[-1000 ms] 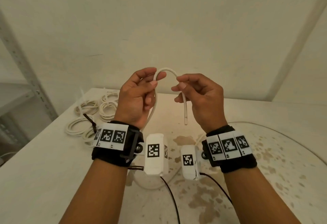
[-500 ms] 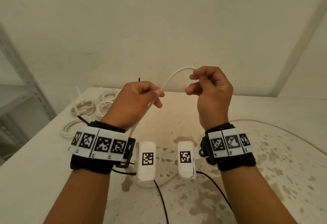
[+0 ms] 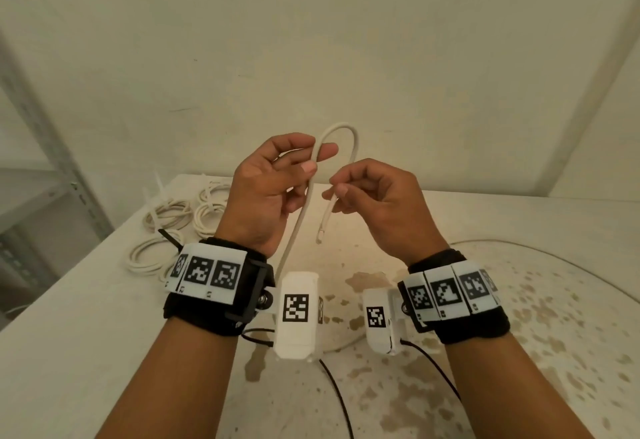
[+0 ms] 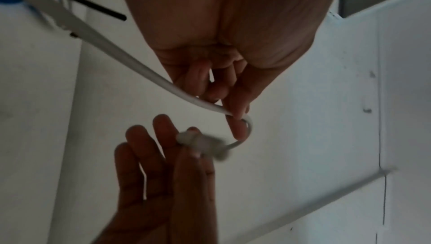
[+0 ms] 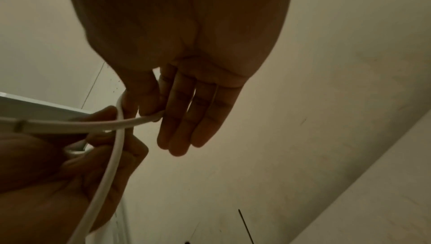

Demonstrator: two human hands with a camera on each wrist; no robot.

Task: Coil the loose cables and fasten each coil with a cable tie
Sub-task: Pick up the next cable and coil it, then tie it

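White cable arches between both raised hands above the table. The left hand pinches it between thumb and forefinger just below the top of the bend, and the long part drops down toward the table. The right hand pinches the short side near its free end, which hangs loose between the wrists; its other fingers are only loosely bent. Four finished coils lie on the far left of the table, with a black tie among them.
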